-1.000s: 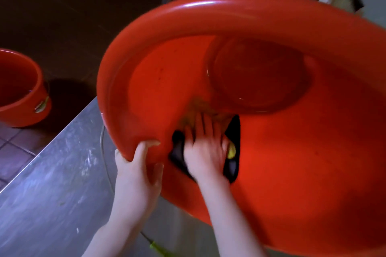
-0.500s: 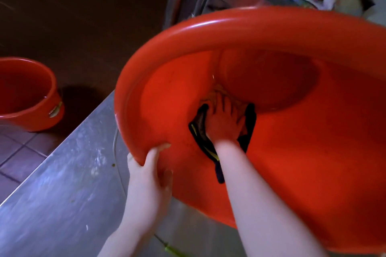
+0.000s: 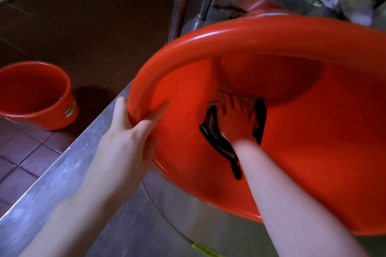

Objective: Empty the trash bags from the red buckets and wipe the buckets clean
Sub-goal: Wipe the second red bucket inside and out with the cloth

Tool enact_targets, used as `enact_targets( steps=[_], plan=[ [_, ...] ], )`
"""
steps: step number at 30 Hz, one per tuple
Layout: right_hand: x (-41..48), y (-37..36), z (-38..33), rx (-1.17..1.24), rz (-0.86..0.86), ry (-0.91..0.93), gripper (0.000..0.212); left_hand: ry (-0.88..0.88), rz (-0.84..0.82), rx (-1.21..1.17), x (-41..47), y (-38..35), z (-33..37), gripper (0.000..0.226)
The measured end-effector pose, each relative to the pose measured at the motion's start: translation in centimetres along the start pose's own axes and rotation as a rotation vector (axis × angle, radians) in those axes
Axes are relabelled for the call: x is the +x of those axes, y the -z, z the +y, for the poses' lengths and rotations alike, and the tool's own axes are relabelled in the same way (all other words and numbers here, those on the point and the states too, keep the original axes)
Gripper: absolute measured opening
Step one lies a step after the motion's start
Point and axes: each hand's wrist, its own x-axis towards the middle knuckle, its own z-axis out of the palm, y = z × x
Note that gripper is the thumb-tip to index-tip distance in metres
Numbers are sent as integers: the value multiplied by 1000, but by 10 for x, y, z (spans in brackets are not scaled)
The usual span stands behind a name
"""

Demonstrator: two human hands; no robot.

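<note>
Inside — glossy round bucket (image 3: 229, 41), dark rag (image 3: 261, 110)

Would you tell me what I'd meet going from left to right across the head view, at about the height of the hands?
In order: red bucket on the floor → left hand, gripping the rim of the tilted bucket → right hand, pressing the dark cloth inside that bucket.

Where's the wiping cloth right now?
Head view, centre-right: the dark cloth lies inside the tilted red bucket, pressed against its wall under the right hand.
</note>
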Motion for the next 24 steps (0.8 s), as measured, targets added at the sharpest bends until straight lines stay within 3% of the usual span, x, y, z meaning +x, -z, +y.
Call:
enact_targets(
  steps=[7,16,19,24],
  plan=[
    [-33,14,24,-209,5,-144,55,148,-69,-236,-12,-42,-14,73],
    [-144,-10,-57,-32,116,134,58,225,-132,-336,-24,-63,-18,67],
    [-109,-4,-36,-95,94,74,66,208,-168,-352,-25,-61,-20,69],
    [-19,9,-2,-73,8,-175,58,241,-212,-449,-31,-68,-15,66]
  ],
)
